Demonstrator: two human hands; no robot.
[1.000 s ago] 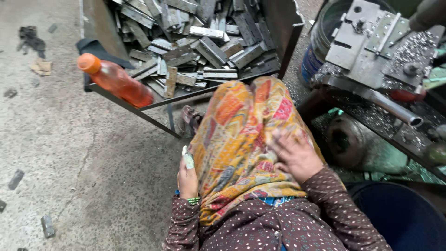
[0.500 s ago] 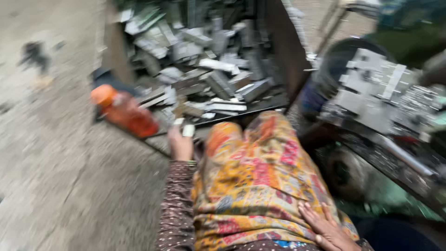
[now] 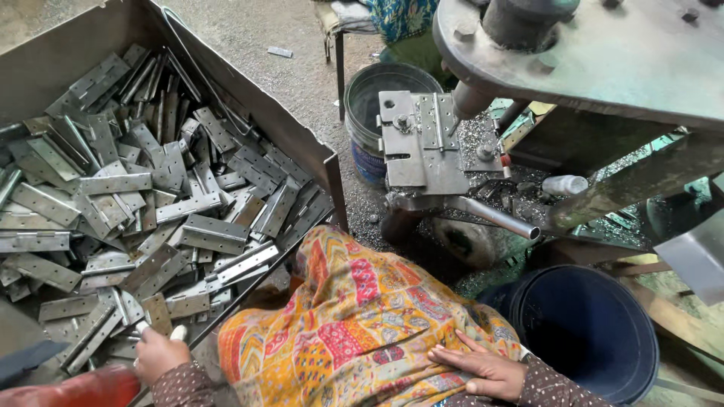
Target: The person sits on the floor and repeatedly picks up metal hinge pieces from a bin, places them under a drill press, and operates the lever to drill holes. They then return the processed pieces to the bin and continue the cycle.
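My left hand (image 3: 158,353) reaches into the near edge of a metal crate (image 3: 302,143) and closes on a grey metal hinge (image 3: 156,313) from the heap of hinges (image 3: 136,203). A finger wears a whitish wrap. My right hand (image 3: 483,371) lies flat, fingers spread, on the colourful patterned cloth (image 3: 362,324) over my lap. It holds nothing.
A drill press with a metal jig plate (image 3: 422,143) stands ahead to the right, metal shavings around it. A grey bucket (image 3: 377,98) sits behind it, a dark blue bucket (image 3: 588,332) at lower right. An orange bottle (image 3: 68,386) lies at lower left.
The view swung up and right toward the crate and press. My left hand moved from my lap into the crate. My right hand slid lower on the cloth.
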